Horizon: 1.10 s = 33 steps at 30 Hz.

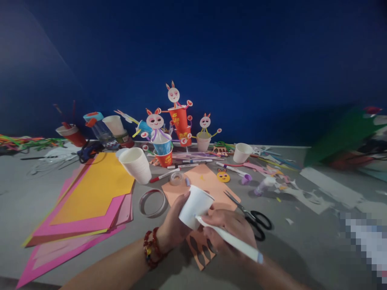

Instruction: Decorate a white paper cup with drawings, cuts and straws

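The left hand (pixel 177 221) grips a white paper cup (pixel 196 206), tilted above the worktop (pixel 102 257), while the right hand (pixel 231 227) holds a white marker (pixel 231 241), tip at the cup's side, near black-handled scissors (pixel 252 215). The cup looks light and thin-walled, likely to dent under a hard squeeze; a gentle hold around the side near the rim or base should suit. The marker appears stiff and light, best pinched close to its tip.
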Motion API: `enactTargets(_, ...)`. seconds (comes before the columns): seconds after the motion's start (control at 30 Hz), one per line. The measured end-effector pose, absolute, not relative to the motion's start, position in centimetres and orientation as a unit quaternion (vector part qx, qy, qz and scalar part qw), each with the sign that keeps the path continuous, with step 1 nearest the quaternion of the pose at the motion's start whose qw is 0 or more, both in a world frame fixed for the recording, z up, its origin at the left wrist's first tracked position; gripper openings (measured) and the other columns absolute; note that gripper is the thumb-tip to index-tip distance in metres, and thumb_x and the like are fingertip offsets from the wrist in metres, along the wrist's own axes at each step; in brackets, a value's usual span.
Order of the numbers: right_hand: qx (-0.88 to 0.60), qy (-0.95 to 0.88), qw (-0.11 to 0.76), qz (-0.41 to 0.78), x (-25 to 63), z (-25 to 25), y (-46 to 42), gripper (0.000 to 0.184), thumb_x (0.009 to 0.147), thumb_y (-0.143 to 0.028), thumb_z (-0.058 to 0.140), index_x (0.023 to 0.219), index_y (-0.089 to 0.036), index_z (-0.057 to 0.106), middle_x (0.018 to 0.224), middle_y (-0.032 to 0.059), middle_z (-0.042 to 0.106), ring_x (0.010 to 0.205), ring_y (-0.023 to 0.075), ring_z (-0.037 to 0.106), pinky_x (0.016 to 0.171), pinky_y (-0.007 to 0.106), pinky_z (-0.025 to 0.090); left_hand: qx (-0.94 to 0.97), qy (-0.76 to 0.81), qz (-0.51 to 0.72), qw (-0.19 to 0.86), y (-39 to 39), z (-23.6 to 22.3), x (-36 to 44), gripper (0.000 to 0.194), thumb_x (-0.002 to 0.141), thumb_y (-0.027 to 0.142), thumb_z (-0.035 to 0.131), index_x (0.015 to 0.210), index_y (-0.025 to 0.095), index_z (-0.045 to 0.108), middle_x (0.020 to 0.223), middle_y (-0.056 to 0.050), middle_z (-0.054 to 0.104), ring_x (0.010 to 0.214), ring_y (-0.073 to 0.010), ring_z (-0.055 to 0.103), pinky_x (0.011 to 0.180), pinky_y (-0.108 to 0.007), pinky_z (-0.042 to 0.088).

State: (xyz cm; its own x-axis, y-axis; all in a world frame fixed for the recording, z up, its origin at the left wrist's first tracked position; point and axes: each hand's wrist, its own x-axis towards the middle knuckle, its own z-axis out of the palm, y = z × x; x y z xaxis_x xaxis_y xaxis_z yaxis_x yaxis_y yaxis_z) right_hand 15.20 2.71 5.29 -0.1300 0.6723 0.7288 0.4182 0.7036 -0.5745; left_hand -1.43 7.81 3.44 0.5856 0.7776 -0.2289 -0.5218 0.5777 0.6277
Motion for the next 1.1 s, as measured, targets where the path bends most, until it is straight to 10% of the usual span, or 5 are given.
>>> enactTargets(1.1,-0.424,-0.696,0.571,0.095,15.6,5.8,3.0,0.011,0.091,-0.018,0.059,0.099,-0.02,0.067,0.081,0.0024,0.075,0.07,0.0153,0.072,0.066,0.021,0.057,0.42,0.359,0.41,0.726,6.7,3.4,-1.6,0.05,0.083,0.054,0.063,0.119,0.019,0.06,0.087,-0.004,0.067,0.074,-0.0192,0.061,0.066,-0.028,0.048)
